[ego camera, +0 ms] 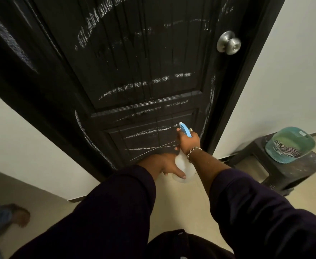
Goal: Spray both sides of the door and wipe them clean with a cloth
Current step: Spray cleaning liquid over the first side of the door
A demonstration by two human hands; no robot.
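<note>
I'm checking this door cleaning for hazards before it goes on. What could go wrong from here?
1. Liquid already streaks down the black door; more spray may run onto the tiled floor and make it slippery.
2. The right hand grips the spray bottle and the left hand steadies its base, so neither holds a cloth; the white marks may smear or dry unwiped.

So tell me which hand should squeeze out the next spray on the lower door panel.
Right. The right hand already grips the spray bottle at its blue trigger, nozzle facing the door; the left hand only steadies its base.
</note>
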